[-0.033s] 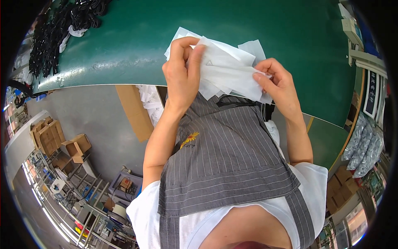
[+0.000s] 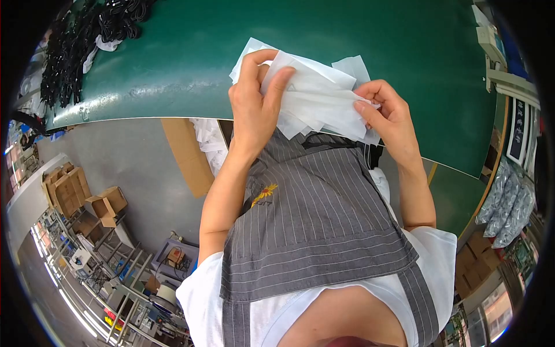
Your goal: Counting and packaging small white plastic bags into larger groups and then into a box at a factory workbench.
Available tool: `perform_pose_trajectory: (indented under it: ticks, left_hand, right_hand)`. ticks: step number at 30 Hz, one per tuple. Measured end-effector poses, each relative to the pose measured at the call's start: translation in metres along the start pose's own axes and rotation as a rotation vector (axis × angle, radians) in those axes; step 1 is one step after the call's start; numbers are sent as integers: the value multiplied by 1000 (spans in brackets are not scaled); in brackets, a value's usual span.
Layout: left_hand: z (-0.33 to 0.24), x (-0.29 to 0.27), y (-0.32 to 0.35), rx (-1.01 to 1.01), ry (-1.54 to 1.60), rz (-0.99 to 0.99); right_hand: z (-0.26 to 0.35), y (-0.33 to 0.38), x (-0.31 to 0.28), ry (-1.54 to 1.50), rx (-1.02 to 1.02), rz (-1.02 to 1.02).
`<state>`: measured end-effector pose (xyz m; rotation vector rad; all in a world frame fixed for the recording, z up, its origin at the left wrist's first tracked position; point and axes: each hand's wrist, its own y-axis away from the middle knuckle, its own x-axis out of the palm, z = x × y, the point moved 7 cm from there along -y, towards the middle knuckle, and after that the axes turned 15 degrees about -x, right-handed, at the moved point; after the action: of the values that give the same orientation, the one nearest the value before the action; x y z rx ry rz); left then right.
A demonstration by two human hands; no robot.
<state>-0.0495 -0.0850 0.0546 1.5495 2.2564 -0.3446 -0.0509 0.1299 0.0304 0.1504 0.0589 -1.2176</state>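
I hold a small stack of thin white fabric sheets (image 2: 321,99) with both hands, just above the near edge of a green table (image 2: 173,69). My left hand (image 2: 256,107) pinches the stack's left side, thumb on top and fingers curled behind. At the right edge, my right hand (image 2: 388,113) grips the sheets between thumb and fingers. The sheets are slightly fanned, with corners sticking up at the far side. Below my hands hangs my grey striped apron (image 2: 315,220).
A heap of black cables (image 2: 87,40) lies at the table's far left. Cardboard boxes (image 2: 72,188) and racks stand on the floor at the left. More white fabric (image 2: 209,143) sits under the table beside a cardboard panel (image 2: 186,155). Silvery packets (image 2: 509,202) lie at the right.
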Motion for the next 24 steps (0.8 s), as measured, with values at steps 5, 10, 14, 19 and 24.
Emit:
perform_pose_trajectory:
  ticks: [5,10,14,19,24]
  left_hand:
    - [19,2,-3,-232,378,181]
    - [32,0,-3,-291,525,153]
    - [34,3,-2,-352,606,178]
    - [36,8,0,-429,598,219]
    - [37,7,2,-458,596,239]
  right_hand:
    - [3,-1,-7,-243,-97,-127]
    - [10,4,-8,-250,-177,-135]
    - [22,7,-5,-112,-278,-186]
    - [30,4,-6,63,-359,-110]
    - [28,1,-8,220,-468,-88]
